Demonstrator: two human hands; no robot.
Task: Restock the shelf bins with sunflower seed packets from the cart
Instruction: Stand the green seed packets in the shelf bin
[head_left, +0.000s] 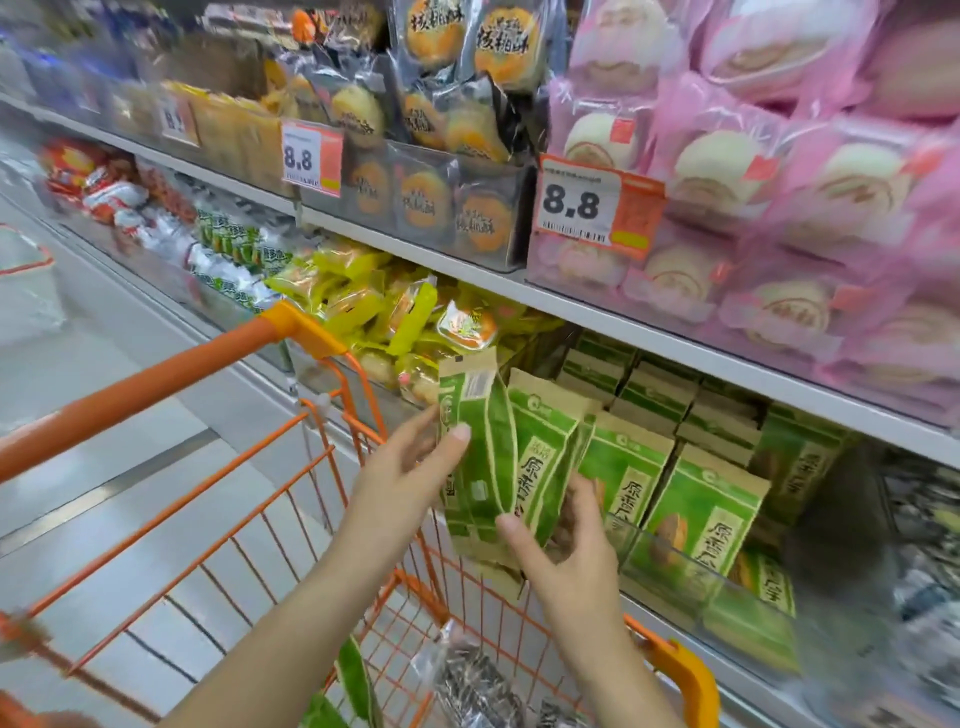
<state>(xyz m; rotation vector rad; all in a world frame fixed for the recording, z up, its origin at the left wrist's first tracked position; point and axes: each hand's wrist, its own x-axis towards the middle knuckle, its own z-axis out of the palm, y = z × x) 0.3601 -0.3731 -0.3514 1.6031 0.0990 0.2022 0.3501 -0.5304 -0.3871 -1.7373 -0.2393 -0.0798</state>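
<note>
Both of my hands hold a bunch of green and tan sunflower seed packets (491, 457) upright, just in front of the lower shelf bin (691, 566). My left hand (410, 467) grips the packets near their tops, thumb across the front. My right hand (561, 535) grips them from below, fingers curled round the lower edge. More of the same green packets (701, 504) stand in rows inside the clear-fronted bin. The orange wire cart (291, 519) is below my arms, with a green packet (353, 680) and a clear bag of dark seeds (478, 686) in it.
The shelf above carries pink bun packs (779, 171), dark pastry packs (447, 130) and 8.8 price tags (592, 205). Yellow snack packs (374, 301) fill the bin to the left. The cart handle (130, 389) crosses the left side over a grey aisle floor.
</note>
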